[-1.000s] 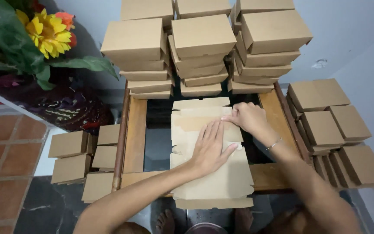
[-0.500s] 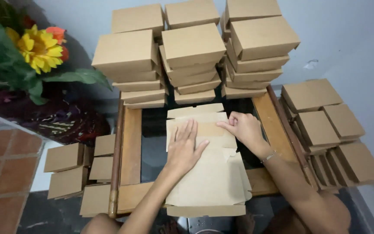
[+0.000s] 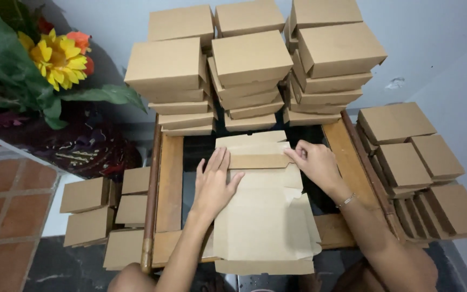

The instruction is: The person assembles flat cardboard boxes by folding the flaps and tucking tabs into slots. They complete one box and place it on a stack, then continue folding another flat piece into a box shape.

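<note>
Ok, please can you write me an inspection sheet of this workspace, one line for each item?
Surface: wooden frame table, dark middle.
Job's things: flat cardboard box blank lies on it, far flap partly folded.
Clutter: stacks of folded brown boxes behind; more boxes right and left.
Grippers: left hand pressed flat on the blank; right hand pinching the flap's edge.
Cables: nothing seen.
Surroundings: sunflower bouquet at left, pale wall, tiled floor.

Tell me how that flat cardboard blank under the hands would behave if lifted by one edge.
The blank looks thin and creased, so it would likely sag and bend along its folds. It probably weighs little. The left hand presses it flat while the right hand holds a folded flap, which may spring back if released.
</note>
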